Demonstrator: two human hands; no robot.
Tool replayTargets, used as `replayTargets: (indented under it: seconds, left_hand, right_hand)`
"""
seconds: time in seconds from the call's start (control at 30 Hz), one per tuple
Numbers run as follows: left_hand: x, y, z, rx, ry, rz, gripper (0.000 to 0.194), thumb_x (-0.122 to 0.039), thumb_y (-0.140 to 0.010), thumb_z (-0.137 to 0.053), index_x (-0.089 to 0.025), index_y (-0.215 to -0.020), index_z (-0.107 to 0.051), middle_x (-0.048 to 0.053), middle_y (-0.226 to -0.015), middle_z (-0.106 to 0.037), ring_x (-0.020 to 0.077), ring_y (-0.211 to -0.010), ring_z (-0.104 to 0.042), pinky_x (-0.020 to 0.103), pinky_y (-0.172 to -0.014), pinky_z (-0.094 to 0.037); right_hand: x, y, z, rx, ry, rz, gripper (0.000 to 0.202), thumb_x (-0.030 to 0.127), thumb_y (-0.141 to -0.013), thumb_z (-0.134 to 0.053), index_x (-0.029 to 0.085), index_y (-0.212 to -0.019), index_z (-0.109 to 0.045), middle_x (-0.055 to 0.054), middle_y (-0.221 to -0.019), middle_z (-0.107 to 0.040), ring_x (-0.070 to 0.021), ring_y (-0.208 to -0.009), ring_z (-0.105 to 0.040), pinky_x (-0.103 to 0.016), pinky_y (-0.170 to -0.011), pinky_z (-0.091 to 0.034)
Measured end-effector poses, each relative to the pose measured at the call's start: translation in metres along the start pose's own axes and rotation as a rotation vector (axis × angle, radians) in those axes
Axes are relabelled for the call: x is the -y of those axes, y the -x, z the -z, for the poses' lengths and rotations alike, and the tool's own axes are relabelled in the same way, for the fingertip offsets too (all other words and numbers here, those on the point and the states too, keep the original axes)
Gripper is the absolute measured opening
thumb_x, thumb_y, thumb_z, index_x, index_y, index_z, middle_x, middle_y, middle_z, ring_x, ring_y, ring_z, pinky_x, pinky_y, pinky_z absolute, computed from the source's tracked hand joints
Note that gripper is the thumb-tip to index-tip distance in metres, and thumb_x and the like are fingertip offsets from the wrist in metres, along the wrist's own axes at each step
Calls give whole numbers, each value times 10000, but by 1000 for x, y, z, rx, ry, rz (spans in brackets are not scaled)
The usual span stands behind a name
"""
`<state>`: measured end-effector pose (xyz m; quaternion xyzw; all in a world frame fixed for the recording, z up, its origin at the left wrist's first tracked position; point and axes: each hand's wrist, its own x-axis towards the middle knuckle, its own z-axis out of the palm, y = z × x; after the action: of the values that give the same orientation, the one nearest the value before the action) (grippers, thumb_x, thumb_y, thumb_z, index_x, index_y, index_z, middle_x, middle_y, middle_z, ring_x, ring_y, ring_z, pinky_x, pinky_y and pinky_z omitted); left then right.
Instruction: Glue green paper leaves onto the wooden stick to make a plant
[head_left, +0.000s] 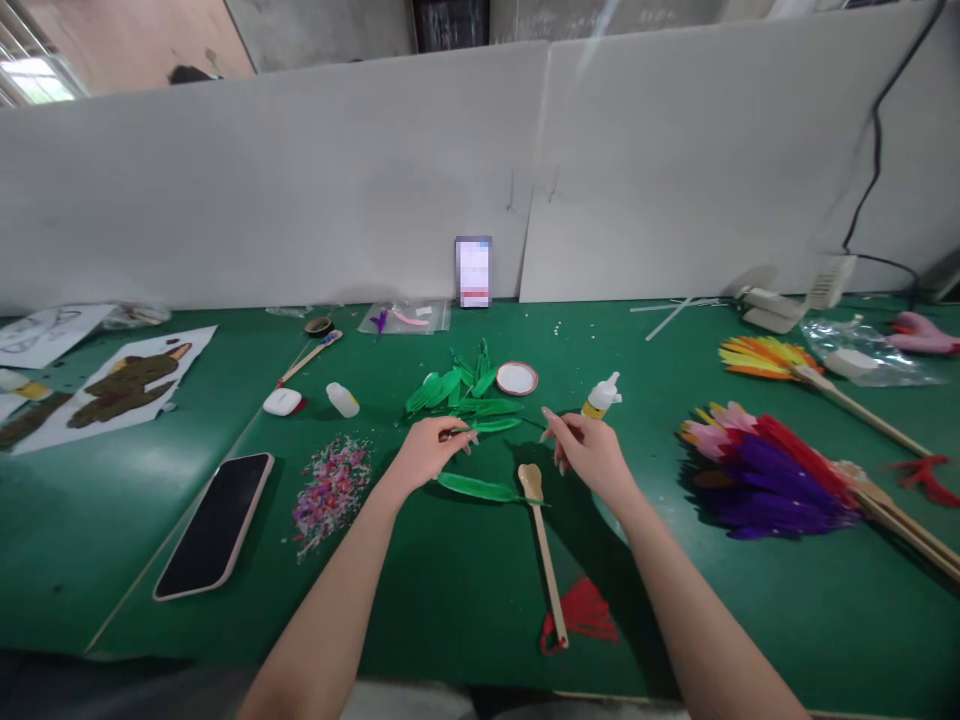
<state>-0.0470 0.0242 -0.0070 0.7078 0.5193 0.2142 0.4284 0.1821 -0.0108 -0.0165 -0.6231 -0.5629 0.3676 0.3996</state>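
Observation:
My left hand (431, 455) is pinched closed at the left end of a green feather (496, 425). My right hand (589, 455) is also pinched, its fingertips at a thin dark stem that looks like the quill of a green feather. Behind my left hand lies a pile of green feathers (435, 392). A loose green feather (480, 488) rests below the hands, its quill end crossing a small wooden paddle-shaped stick (531, 482) with a red tassel (589, 610). Just behind my right hand stands a white glue bottle (602, 394) with a yellow label.
A round white lid (517, 378) lies behind the feathers. To the left are a dark phone (215, 525), colourful confetti bits (332, 490), a small white bottle (343, 400) and a brush (311, 358). Purple-red feather fans (780, 480) and a yellow feather fan (769, 358) lie right. A lit phone (474, 272) leans on the partition.

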Motion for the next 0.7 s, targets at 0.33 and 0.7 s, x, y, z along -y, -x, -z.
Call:
replayTargets:
  seconds: [0.33,0.7]
  left_hand:
    - [-2,-3,-5,-63,86,117,423,-532,-780,-473,-136,-807,-618,26,-617,-641,59,-346,-383,196,-376,-294]
    - [-21,6,-18,-3,407,-71,296,-428,-829,-479,-155,-896,-573,-19,-608,-582,56,-432,-377,184,-423,-286]
  right_hand:
    - [-3,-1,-4,45,-34,-8,486,596,-810,-432,171,-630,-586,15,-443,-531,-102,-337,-494,-207,-382,-408]
    - [9,5,-12,226,-348,55,354,522,-760,-573,168,-769,-584,44,-478,-522,-84,-396,-460,-202,-408,-389]
